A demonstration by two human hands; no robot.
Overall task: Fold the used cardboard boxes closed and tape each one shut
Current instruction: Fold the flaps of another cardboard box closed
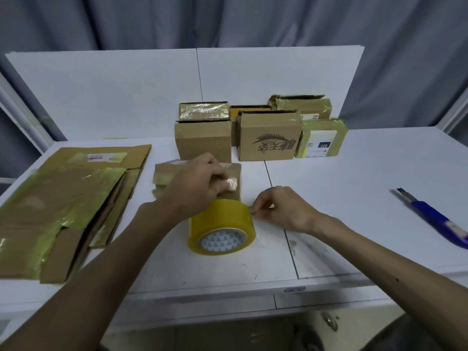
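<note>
- Tape roll (220, 225) is the closest thing to the front edge of the desk (354, 173). It's lying on its side, right up against the small box (164, 178) behind it.
- Right hand (281, 209) is just right of the roll, thumb and finger pinched on what I'd guess is the tape end (253, 212). It's a bit blurry there.
- Left hand (202, 178) has its fingers curled over the box top, holding it down mid-desk. The box's long side runs left to right.
- So the box is up and left of the pinching hand, and I reckon the strip has to go that way.
- Room: flattened cardboard (63, 198) crowds the left. The right is open out to the blue knife (430, 219), which is well apart.
- Taped boxes (268, 138) sit just behind the small box, so there's little slack at the back.
</note>
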